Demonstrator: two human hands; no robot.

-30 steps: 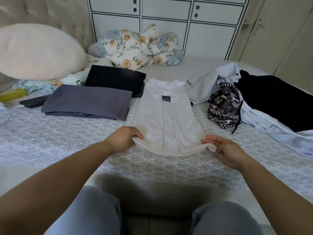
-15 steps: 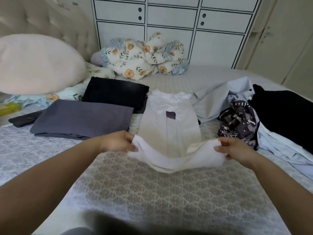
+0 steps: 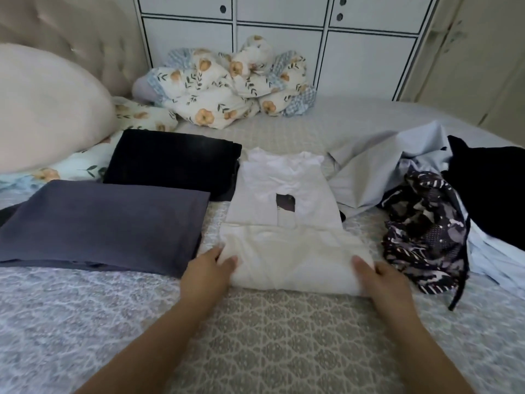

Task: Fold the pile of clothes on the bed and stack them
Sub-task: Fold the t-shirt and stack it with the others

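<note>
A white top point(image 3: 287, 211) lies in the middle of the bed, its lower part doubled up over itself into a thick fold. My left hand point(image 3: 208, 273) grips the fold's near left corner and my right hand point(image 3: 377, 277) grips its near right corner. To the left lie a folded grey garment point(image 3: 105, 223) and, behind it, a folded black garment point(image 3: 170, 160). On the right is the unfolded pile: a pale blue shirt point(image 3: 369, 169), a black-and-white patterned garment point(image 3: 426, 231) and a black garment point(image 3: 491, 189).
The patterned grey bedspread point(image 3: 270, 336) stretches toward me. A large pink pillow point(image 3: 48, 109) lies at far left, a crumpled floral blanket point(image 3: 227, 89) at the back. A white cabinet point(image 3: 284, 38) stands behind the bed.
Both hands lifted the white top's bottom hem, carried it away from me and laid it over the middle, so the top now lies half as long. The camera moved closer.
</note>
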